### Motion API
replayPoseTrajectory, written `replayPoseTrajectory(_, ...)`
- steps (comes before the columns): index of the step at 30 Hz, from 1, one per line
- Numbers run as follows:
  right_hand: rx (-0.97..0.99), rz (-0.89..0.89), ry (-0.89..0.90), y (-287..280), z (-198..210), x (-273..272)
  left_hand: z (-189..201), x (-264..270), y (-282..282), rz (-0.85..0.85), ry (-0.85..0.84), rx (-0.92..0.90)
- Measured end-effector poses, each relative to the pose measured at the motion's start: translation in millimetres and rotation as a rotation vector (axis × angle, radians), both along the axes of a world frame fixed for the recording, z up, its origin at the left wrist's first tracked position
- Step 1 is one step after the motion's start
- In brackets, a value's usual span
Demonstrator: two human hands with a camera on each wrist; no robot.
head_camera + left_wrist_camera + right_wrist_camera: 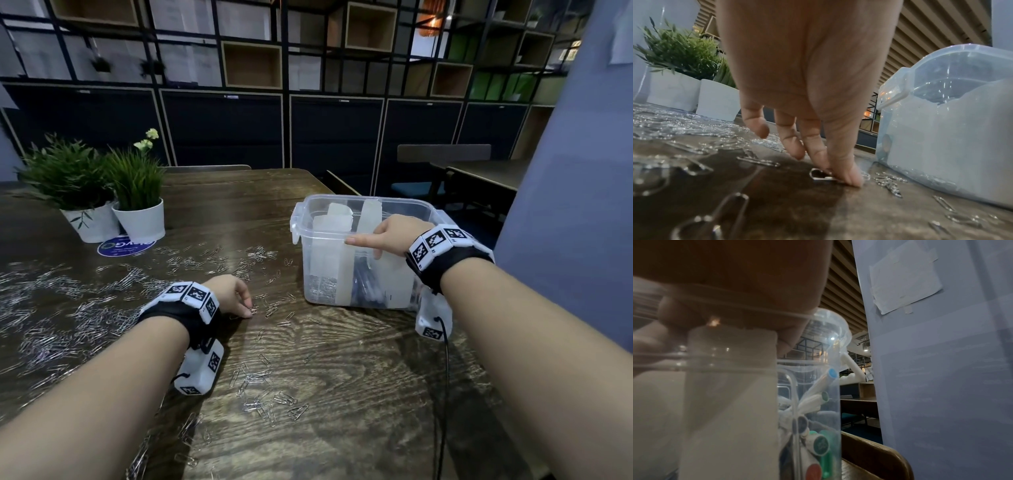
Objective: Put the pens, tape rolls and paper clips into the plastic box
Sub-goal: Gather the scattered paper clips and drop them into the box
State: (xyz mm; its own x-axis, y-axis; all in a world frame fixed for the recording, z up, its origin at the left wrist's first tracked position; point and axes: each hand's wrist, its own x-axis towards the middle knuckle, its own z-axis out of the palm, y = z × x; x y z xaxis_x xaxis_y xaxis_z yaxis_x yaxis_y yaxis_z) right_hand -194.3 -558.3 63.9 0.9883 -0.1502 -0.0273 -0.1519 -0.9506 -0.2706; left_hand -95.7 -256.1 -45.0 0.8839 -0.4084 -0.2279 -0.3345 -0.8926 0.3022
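Note:
A clear plastic box [424, 209] stands open on the dark wooden table, right of centre. White dividers split it. Its left part holds paper clips [320, 284], its middle part dark pens [366, 284]. The right wrist view shows markers [818, 443] with coloured caps inside. My right hand [368, 245] grips the near rim, index finger along the edge, thumb down the front wall. My left hand [249, 310] is on the table left of the box. Its thumb and forefinger [840, 175] pinch one paper clip [818, 174] lying on the wood. Several loose clips [85, 301] cover the table's left side.
Two white-potted plants [137, 205] [78, 205] stand at the back left beside a round blue sticker [125, 246]. A small pile of clips [270, 397] lies near me. A blue-grey partition [565, 205] rises close on the right. A black cable [445, 377] hangs from my right wrist.

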Motion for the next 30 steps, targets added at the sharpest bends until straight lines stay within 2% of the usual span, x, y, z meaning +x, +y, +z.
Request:
replayPoseTrajectory(6,0.011,0.005,-0.008,-1,-1,1,3,-5,-1,-0.007,0.01,0.045)
replayPoseTrajectory(21,0.027,0.005,-0.003,-2,-3,3,11,-20,-20,-0.044,-0.152,0.435)
replayPoseTrajectory(26,0.029,0.007,-0.005,-3,-3,2,11,-22,-15,-0.042,-0.143,0.36)
replayPoseTrajectory(28,0.024,0.007,-0.006,-3,-3,2,16,-24,-14,-0.011,-0.215,0.281)
replayPoseTrajectory(30,0.025,0.002,-0.007,-4,-2,2,27,-24,-15,0.02,-0.361,0.157)
